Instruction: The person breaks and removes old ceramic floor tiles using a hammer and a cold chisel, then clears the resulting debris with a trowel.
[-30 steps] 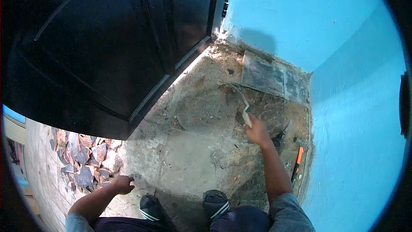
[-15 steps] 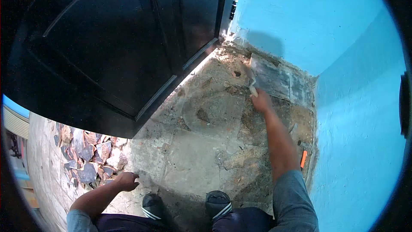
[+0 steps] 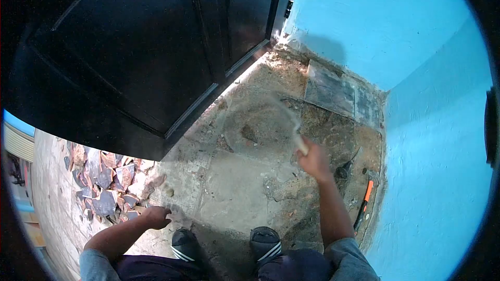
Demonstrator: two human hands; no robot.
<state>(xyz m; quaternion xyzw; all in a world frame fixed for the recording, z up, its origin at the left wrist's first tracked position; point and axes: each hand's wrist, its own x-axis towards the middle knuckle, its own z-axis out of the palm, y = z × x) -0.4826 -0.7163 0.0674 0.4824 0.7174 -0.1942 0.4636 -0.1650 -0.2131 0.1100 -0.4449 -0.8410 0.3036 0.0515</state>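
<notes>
My right hand (image 3: 314,161) is closed round the pale handle of a trowel (image 3: 300,143), which has a bent shank. Motion smears its blade over the rough, broken floor (image 3: 237,187). Beside a heap of broken tiles (image 3: 107,187), my left hand (image 3: 156,217) hangs with loosely bent fingers, thumb and forefinger apart and nothing between them. A small blurred chunk (image 3: 169,191) shows just above that hand, near the heap's edge. Right of my right hand lies a dark-handled pointed tool (image 3: 344,169).
A dark panelled door (image 3: 140,62) covers the upper left. Blue walls (image 3: 432,140) meet in a corner at right. Grey tiles (image 3: 330,91) lie below the wall. An orange-and-black tool (image 3: 369,190) lies along the right wall. My sandalled feet (image 3: 264,242) stand at the bottom.
My right hand has drawn the trowel back toward me from near the grey tiles. The pointed tool now shows, and a small chunk appears by the heap. My left hand stays nearly put.
</notes>
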